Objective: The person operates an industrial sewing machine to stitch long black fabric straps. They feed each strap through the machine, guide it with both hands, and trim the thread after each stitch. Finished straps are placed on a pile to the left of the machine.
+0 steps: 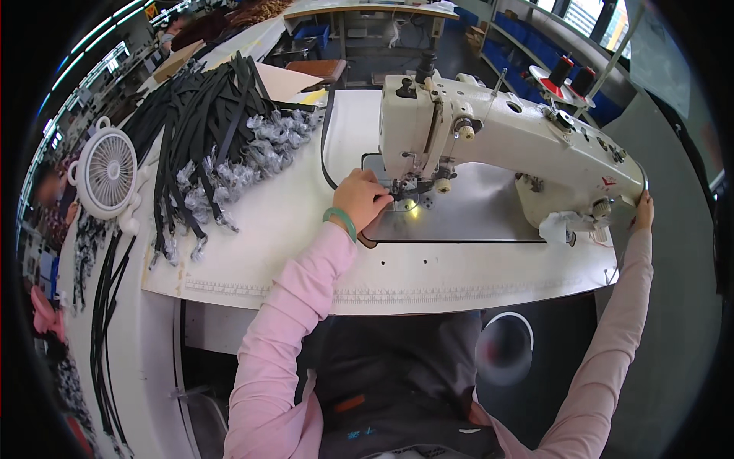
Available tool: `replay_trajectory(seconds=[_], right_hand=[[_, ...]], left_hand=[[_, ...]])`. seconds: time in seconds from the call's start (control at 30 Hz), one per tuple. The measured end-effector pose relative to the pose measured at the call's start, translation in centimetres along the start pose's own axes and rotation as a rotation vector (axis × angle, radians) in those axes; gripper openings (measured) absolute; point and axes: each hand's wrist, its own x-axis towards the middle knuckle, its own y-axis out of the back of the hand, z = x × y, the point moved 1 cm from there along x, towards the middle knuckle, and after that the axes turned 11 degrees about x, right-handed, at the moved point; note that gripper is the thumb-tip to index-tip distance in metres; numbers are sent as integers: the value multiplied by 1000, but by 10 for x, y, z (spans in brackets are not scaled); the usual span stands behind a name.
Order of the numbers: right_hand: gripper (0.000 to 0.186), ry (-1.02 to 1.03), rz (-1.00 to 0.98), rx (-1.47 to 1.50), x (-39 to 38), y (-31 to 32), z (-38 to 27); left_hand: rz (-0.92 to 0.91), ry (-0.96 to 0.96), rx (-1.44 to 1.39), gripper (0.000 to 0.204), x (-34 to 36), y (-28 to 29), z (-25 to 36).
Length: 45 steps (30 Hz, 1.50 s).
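Observation:
My left hand [359,197], with a green bangle at the wrist, pinches a black strap [329,138] beside the needle and presser foot [413,185] of a cream industrial sewing machine [489,130]. The strap runs back from my fingers across the white table [252,271]. My right hand [642,210] grips the handwheel [641,180] at the machine's right end, its fingers partly hidden. A small light shines on the steel bed plate [466,214] near the needle. To the left lies a large bundle of black straps [199,122] with crumpled clear plastic at their ends [267,145].
A white fan [107,172] stands at the table's left edge, above hanging black straps [107,329]. Thread cones [562,73] sit behind the machine. Tan card [283,80] lies at the back. Blue bins [520,46] line a shelf at back right. Other people [53,191] appear at far left.

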Motion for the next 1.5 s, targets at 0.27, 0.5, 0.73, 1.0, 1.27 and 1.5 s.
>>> replay_trajectory(seconds=[0.27,0.5,0.73,1.0,1.27,1.5], right_hand=[[46,195,4,274,16,28,85],[40,113,-34,111,29,11,30],[43,10,-31,206,18,17,68],[43,510,30,-129,45,24,0],[42,108,17,93,10,8,31],[37,20,-103,-26,0,16,12]], left_hand=[[6,-18,-26,12,6,-2,5],[12,-15,-1,12,4,-3,-1],[10,-16,1,13,6,-1,0],[6,-25,-18,12,11,-5,4],[26,-20,34,16,8,-3,-1],[-84,-135,362,24,-23,19,36]])
